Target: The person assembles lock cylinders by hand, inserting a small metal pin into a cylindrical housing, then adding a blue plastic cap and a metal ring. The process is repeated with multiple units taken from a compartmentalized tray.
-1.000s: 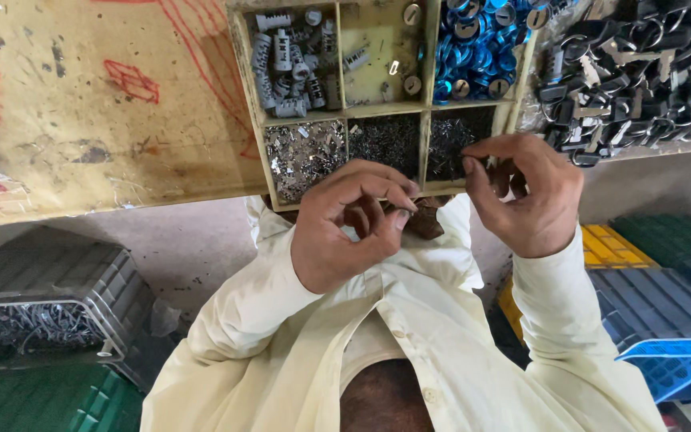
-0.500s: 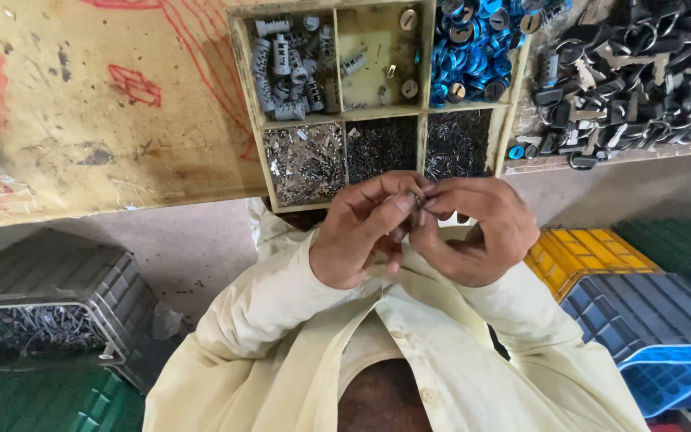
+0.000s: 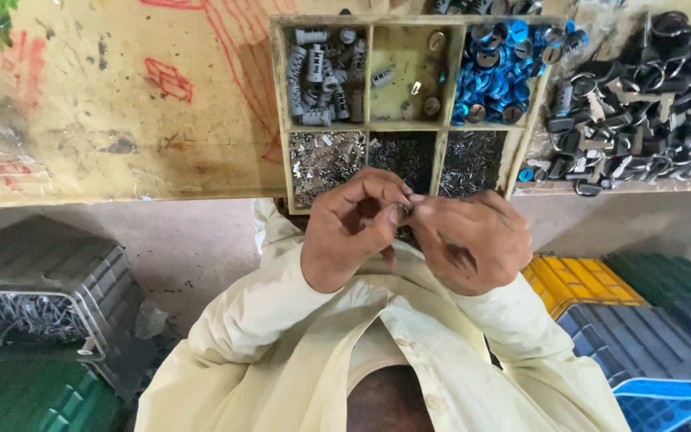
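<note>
Both hands — left hand [image 3: 349, 232], right hand [image 3: 473, 240] — meet, fingers pinched narrow on something too small to tell, below the divided tray [image 3: 365, 128].

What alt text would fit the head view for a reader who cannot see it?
The left hand and right hand meet fingertip to fingertip, pinching a small part too tiny to identify, just below a divided wooden tray of small metal and blue parts. Plastic crates stand below.

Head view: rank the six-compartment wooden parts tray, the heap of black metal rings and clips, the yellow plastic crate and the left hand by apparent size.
1. Six-compartment wooden parts tray
2. Heap of black metal rings and clips
3. Left hand and yellow plastic crate: alike; the crate is partly hidden and the hand nearer the camera, so unranked.
</note>
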